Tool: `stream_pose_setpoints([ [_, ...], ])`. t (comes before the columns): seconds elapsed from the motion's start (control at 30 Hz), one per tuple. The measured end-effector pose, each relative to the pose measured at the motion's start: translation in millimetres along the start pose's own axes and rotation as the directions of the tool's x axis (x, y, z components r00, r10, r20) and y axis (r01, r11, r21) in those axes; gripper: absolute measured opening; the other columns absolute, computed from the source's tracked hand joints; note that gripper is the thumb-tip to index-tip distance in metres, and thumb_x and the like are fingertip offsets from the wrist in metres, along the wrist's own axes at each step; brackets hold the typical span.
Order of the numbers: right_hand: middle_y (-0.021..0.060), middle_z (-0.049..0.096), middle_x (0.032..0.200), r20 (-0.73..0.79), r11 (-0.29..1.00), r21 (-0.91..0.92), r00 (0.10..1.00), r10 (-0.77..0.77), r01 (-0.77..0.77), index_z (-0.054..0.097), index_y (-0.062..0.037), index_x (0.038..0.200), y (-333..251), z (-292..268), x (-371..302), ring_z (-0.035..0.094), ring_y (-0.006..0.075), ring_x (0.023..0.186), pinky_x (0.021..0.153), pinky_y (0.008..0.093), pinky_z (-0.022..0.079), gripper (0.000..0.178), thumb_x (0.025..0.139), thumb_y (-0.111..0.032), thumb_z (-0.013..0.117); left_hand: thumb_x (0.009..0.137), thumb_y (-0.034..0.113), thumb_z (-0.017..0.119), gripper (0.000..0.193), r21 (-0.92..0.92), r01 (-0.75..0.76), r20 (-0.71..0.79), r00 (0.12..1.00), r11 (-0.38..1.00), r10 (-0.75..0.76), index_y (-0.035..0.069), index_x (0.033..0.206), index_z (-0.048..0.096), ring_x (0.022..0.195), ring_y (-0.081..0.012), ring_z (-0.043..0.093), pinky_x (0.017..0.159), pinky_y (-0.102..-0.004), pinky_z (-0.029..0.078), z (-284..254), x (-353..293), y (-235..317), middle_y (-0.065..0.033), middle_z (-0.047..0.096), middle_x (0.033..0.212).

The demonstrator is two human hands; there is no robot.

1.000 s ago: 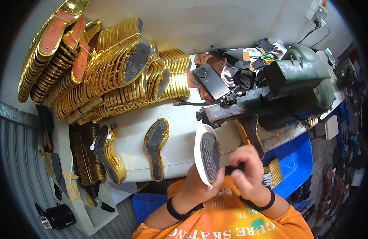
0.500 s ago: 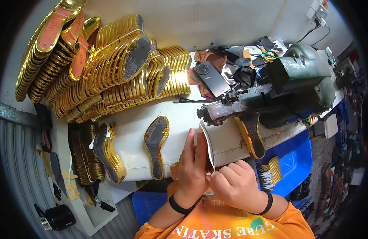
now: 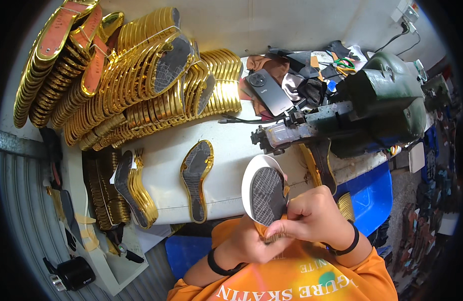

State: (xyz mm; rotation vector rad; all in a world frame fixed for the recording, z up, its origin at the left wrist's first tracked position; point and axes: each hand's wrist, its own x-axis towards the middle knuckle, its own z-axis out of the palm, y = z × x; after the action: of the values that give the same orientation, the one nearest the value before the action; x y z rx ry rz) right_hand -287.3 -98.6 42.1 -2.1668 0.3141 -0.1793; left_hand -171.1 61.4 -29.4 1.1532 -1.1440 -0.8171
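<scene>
A sole piece (image 3: 268, 196) is held, rounded end up, by the left hand (image 3: 258, 244) and right hand (image 3: 315, 213). Its dark grey, pale-lined face is bordered by white along the top and left.

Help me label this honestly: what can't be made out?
Head view:
Left hand: most fingers, behind the grey, white-rimmed sole-shaped piece.
That piece's lower end: largely covered by it and the right hand.
Gold-edged dark sole: upper end, under the dark green metal machine.
Gold-rimmed orange sole: top, cut off by upper edge.
</scene>
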Motion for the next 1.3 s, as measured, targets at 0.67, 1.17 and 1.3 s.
stream_pose_setpoints([
  [0.67,0.0056,0.070,0.085,0.243,0.437,0.804,0.894,0.376,-0.402,0.068,0.0039,0.093,34.8,-3.0,-22.8,0.060,0.0067,0.077,0.068,0.0224,0.047,0.015,0.088,-0.006,0.078,0.093,0.016,0.070,0.039,0.072,0.294,-0.125,0.951,0.953,-0.284,-0.003,0.125,0.060,0.114,-0.0349,0.062,0.101,-0.0410,0.046,-93.4,-21.5,-24.5,-0.0216,0.065,0.121],
  [1.17,0.0160,0.066,0.120,-0.091,0.270,0.961,0.851,0.517,-0.061,0.054,0.0063,0.123,54.7,27.0,-20.8,0.063,0.0187,0.107,0.095,0.0333,0.049,0.047,0.090,-0.019,0.075,0.091,0.011,0.067,0.046,0.745,0.375,-0.602,0.734,0.552,0.315,-0.005,0.132,0.053,0.133,-0.0463,0.050,0.111,-0.0530,0.041,-111.5,-18.5,-44.0,-0.0280,0.050,0.144],
  [1.3,0.0157,0.066,0.119,-0.073,0.286,0.954,0.866,0.495,-0.084,0.053,0.0076,0.124,60.6,23.8,-19.9,0.063,0.0183,0.106,0.094,0.0338,0.050,0.048,0.090,-0.019,0.075,0.093,0.026,0.069,0.043,0.638,-0.063,-0.196,0.951,0.768,0.241,-0.004,0.122,0.060,0.126,-0.0445,0.056,0.106,-0.0515,0.045,-99.2,72.4,6.9,-0.0230,0.061,0.128],
])
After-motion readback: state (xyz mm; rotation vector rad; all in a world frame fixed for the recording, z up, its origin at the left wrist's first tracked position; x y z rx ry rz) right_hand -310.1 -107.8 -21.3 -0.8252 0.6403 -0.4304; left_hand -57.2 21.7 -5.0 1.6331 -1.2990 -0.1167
